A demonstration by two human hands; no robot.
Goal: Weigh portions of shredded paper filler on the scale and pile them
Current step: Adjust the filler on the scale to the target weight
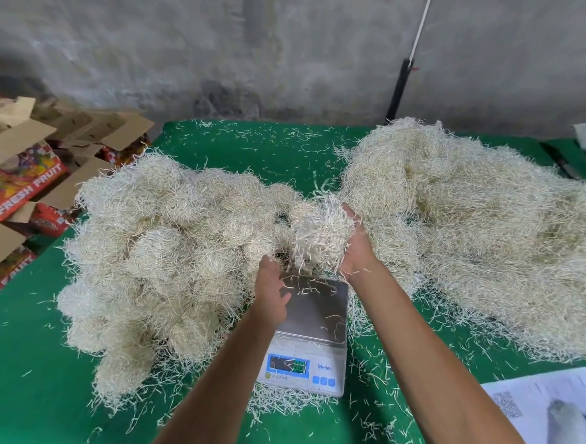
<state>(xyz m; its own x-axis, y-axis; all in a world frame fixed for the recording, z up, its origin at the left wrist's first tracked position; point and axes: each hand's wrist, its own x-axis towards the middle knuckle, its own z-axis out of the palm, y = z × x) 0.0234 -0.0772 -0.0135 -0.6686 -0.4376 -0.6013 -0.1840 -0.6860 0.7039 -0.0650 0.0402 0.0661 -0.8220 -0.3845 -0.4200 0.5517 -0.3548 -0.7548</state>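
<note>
Right hand (353,249) grasping shredded paper clump (321,237) above scale (308,334); left hand (270,288) released, fingers relaxed beside clump. Green tabletop (38,392), filler piles left (170,250) and right (474,231).

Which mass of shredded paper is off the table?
The clump between the left hand and right hand, above the scale; both big heaps rest on the cloth.

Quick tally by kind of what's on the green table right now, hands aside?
Big heaps of shredded paper: 2, left heap and right heap
Held portion: 1
Scale: 1
Printed sheet: 1
Total: 5
</note>
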